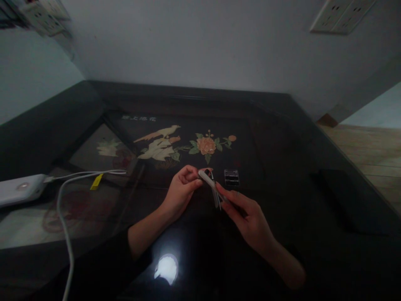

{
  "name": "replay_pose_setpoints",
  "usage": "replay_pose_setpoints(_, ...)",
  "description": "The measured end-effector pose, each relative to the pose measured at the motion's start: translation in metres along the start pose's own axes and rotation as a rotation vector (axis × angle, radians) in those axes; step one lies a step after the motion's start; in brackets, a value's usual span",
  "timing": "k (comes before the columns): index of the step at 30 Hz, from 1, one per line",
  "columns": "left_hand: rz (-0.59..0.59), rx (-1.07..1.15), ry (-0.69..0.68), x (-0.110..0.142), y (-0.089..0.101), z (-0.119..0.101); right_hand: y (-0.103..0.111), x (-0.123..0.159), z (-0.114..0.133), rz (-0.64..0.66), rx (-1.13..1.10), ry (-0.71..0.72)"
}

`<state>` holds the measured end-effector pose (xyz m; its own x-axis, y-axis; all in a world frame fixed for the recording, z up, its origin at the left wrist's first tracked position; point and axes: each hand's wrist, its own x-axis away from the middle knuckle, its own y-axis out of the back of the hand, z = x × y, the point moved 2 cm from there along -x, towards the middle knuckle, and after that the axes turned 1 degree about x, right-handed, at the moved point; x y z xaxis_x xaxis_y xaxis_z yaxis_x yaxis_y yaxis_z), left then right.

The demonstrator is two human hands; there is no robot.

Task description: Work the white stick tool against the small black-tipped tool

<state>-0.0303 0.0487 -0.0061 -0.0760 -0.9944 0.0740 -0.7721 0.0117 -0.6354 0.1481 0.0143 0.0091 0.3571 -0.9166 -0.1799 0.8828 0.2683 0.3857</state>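
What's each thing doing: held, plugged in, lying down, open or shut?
Left hand, pinching pale slim thing
Right hand, pinching it too
Pale slim thing, held
Clear little case, on table, open or shut unclear
White box, on table
White cable, plugged into white box
Yellow tag, beside white cable
Right wall sockets, nothing plugged in

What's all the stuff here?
Table: 1, black, middle
Tabletop picture: 1, cream, orange, green, centre
Back wall: 1, grey, behind table
Sockets: 2 groups, whitish, top corners
Floor: 1, brown, right
Device: 1, white, left
Cable: 1, white, left
Tag: 1, yellow, by cable
Case: 1, clear and dark, beyond hands
Flat thing: 1, black, right
Held thing: 1, pale, between hands
Sleeve: 1, black, left
Left hand: 1, bare, centre
Right hand: 1, bare, centre
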Motion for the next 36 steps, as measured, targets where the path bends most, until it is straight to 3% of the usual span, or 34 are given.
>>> replay_pose_setpoints(9, -0.017, 0.018, 0.028, 0.002, -0.003, -0.001, 0.004, -0.003, -0.010, -0.094, 0.042, -0.052)
replay_pose_setpoints(16, 0.012, -0.024, -0.008, 0.000, -0.001, -0.001, 0.001, -0.002, -0.001, -0.018, -0.022, 0.010)
replay_pose_setpoints(23, 0.000, 0.002, 0.012, 0.000, 0.002, 0.001, -0.001, 0.001, 0.005, 0.031, -0.094, -0.015)
replay_pose_setpoints(36, -0.013, 0.023, 0.027, 0.001, -0.001, 0.001, 0.005, -0.005, -0.007, -0.086, -0.010, -0.089)
